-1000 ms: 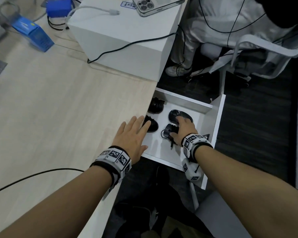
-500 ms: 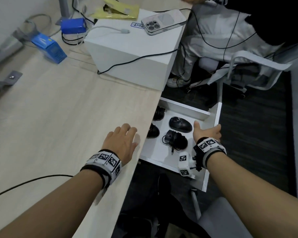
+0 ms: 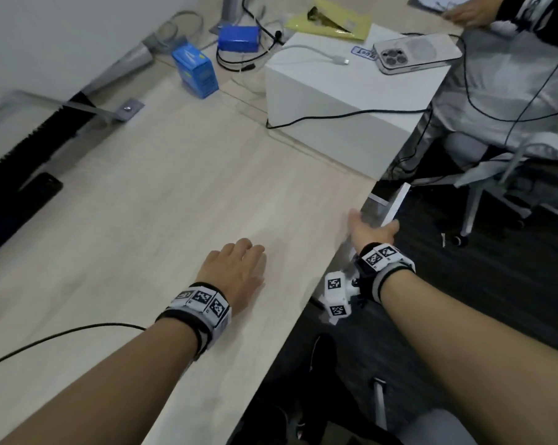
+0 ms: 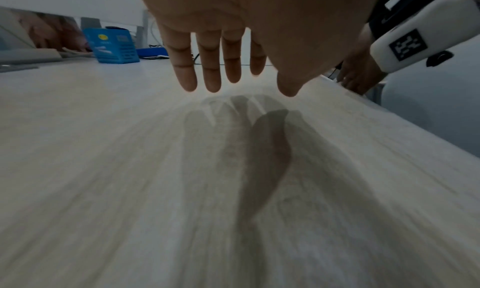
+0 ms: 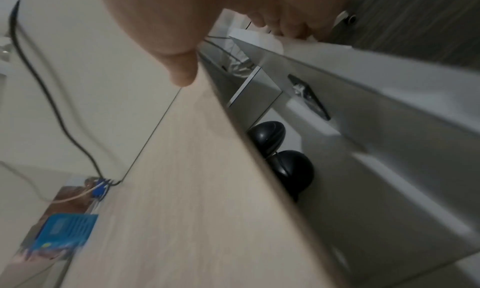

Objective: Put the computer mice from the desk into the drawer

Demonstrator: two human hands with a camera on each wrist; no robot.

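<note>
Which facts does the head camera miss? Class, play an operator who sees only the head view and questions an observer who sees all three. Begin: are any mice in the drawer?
Observer: Yes. The right wrist view shows two black mice lying in the drawer, seen through the gap beside the desk edge.
Operator: How does the right hand meet the drawer?
Observer: The right hand has its fingers curled over the top edge of the drawer front.
Operator: Is anything under the left palm?
Observer: No. The left wrist view shows the left hand empty, fingers straight and spread above the desk.
</note>
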